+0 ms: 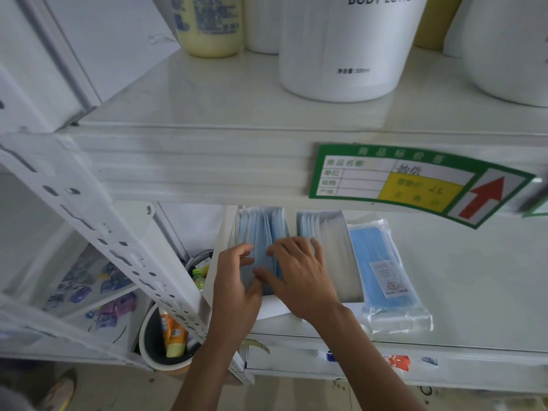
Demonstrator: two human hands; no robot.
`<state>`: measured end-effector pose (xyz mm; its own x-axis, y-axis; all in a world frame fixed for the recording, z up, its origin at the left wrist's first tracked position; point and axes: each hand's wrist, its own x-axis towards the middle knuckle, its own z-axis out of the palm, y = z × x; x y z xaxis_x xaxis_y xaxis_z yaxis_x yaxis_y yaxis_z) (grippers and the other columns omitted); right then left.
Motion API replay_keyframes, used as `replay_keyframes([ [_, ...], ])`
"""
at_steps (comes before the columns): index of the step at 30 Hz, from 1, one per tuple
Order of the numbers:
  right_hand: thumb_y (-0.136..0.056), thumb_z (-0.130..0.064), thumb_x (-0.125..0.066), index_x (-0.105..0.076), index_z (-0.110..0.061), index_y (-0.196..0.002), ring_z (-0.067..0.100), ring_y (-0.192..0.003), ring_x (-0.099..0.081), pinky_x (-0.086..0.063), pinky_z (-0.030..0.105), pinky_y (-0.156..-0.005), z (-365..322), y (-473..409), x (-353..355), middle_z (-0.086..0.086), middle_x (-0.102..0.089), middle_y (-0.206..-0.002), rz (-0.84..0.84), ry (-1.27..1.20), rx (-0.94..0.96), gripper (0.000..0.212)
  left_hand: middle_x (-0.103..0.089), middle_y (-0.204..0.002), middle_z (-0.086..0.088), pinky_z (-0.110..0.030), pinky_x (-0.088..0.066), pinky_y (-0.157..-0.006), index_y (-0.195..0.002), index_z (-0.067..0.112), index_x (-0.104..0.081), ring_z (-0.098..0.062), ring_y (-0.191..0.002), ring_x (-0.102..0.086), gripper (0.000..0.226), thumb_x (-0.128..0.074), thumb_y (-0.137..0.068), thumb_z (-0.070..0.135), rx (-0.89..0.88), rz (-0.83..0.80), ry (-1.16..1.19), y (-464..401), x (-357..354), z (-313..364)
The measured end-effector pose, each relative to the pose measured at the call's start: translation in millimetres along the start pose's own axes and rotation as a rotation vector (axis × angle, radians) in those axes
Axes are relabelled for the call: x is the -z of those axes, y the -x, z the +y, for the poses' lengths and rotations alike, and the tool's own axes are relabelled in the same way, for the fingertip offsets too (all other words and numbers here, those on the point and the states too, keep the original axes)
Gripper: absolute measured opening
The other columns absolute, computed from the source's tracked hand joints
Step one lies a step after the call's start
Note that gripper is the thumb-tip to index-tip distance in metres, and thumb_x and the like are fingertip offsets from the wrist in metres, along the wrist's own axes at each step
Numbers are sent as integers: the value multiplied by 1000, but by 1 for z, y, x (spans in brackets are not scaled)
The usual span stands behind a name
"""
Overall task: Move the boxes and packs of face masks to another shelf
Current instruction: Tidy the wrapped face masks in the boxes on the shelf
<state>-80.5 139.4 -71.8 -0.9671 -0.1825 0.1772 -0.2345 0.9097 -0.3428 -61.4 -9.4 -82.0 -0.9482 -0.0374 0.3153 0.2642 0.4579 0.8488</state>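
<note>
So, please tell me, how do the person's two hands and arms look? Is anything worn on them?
Both are bare: the left hand and right hand carry no gloves, rings or watch, and no sleeves cover the forearms as far as the picture shows.

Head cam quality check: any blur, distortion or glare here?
Head view: wide-angle bending bows the white metal shelf edge and the green price label; edges are soft, with the label's right end smeared; the white body lotion tub is slightly blown out; light is flat, with no hard shadows; both hands on the blue face masks are fairly sharp.
</note>
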Motion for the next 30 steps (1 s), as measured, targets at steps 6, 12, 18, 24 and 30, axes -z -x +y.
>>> replay_keyframes([
  [6,-89,-22,-53,-44,-35,-144,28,-129,-43,-31,53,-113,1,1,2,0,-54,-136,-44,20,44,57,-58,-124,9,-27,-51,-95,-126,22,-55,-13,-119,-60,49,-51,-86,-5,1,4,88,1,3,-2],
  [12,-95,-30,-54,-57,-38,-135,30,-133,-35,-28,51,-116,4,2,0,1,-45,-142,-71,84,95,41,-59,-120,5,-27,-51,-96,-124,19,-57,-12,-114,-60,60,-57,-78,-19,34,37,50,1,3,-4],
  [18,-99,-50,-32,-64,-26,-116,18,-122,-44,-37,43,-110,1,1,-5,-5,-54,-128,50,-52,-7,43,-54,-118,11,-21,-51,-90,-125,27,-55,-5,-108,-60,55,-72,-82,-3,57,38,33,-3,-3,-1],
  [24,-92,-52,-59,-54,-31,-125,16,-125,-41,-32,38,-114,6,-5,-9,-9,-55,-129,41,-116,-47,39,-58,-121,12,-24,-52,-91,-128,25,-55,-11,-112,-61,52,-78,-84,9,51,29,82,1,-1,-6],
  [30,-96,-19,-50,-42,-35,-147,25,-129,-38,-32,44,-114,8,-1,-6,0,-48,-140,-16,5,41,54,-63,-120,11,-41,-54,-98,-125,24,-58,-12,-114,-62,48,-70,-86,-2,88,12,125,-2,7,-10],
])
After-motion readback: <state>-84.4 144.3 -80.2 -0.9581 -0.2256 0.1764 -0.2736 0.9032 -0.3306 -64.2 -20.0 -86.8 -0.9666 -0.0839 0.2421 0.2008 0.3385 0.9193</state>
